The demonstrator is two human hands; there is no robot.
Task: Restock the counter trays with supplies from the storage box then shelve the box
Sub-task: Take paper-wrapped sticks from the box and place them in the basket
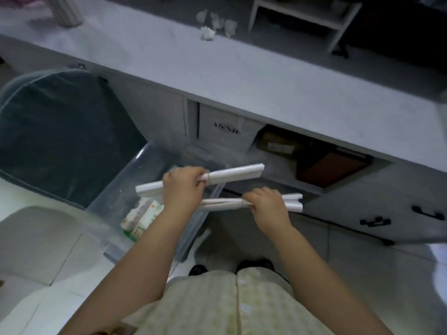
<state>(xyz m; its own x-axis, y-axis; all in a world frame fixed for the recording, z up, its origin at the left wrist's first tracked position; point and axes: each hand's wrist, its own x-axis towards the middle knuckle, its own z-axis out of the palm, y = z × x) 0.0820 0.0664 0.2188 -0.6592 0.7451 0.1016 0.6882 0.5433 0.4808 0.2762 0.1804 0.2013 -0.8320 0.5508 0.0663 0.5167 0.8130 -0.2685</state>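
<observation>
A clear plastic storage box (125,189) sits on the floor below the counter, with green-and-white packets (142,217) inside it. My left hand (183,187) is shut around the middle of a banded bundle of white paper-wrapped sticks (235,174), held above the box. Slightly lower and to the right, my right hand (268,204) grips a second banded bundle of white sticks (217,204). Both bundles lie roughly level, side by side. The counter trays are out of sight.
The pale counter top (217,68) runs across the view with crumpled tissues (212,25) and a white shelf rack (302,13) behind. Under it is an open shelf with a white labelled box (225,129) and brown items (331,165). A dark padded chair (60,134) stands left.
</observation>
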